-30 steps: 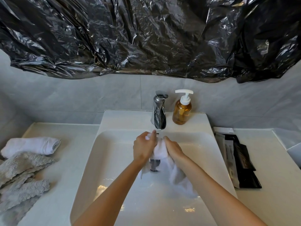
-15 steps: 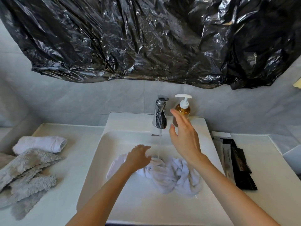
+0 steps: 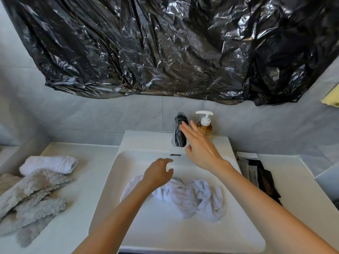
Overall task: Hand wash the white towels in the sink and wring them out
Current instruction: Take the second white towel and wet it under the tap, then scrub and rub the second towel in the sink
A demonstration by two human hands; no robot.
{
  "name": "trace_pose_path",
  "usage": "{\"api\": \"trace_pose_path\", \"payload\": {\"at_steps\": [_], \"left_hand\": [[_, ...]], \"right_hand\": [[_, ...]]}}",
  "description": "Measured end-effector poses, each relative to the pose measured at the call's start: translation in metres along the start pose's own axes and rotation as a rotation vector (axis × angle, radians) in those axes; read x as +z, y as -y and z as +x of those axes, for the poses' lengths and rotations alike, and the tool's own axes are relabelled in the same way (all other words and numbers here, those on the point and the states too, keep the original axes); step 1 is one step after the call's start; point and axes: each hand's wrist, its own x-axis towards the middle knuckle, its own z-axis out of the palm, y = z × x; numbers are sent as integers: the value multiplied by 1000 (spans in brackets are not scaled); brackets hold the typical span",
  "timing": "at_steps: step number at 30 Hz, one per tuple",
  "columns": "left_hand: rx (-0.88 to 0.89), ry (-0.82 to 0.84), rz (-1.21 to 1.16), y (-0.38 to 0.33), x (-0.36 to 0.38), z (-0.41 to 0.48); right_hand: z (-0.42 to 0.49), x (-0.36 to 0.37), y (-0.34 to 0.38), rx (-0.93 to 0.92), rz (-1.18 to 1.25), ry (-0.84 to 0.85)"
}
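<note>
Right hand [image 3: 199,149]: fingers straight, at tap [image 3: 179,132]; press lever fully
Left hand [image 3: 158,174]: relaxed, empty, over towel [image 3: 189,197]; gather it next

Chrome tap [image 3: 179,132] glossy; towel [image 3: 190,197] soft cloth.

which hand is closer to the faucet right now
The right hand: its straight fingers reach up to the faucet handle, overlapping it in view. The left hand is lower, hovering over the wet white towel in the sink, clearly apart from the faucet.
</note>
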Motion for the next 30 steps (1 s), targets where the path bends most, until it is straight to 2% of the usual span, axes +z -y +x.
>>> {"api": "trace_pose_path", "payload": {"at_steps": [2,4,6,8,10,22,30], "left_hand": [[5,-6,-8,-2,1,1],[17,-17,-21,-4,1,1],[29,-35,-39,-4,1,3],[45,-54,-58,-4,2,6],[59,-60,-79,-3,3,9],[64,-25,-166,5,5,36],[86,-24,-217,0,3,30]], "right_hand": [[-5,9,-6,71,196,-84],[-12,18,-18,238,378,-288],[-15,26,-37,440,425,-428],[-13,33,-59,605,450,-423],[-5,37,-76,689,481,-374],[58,64,-106,749,667,-383],[20,62,-101,617,545,-435]]}}
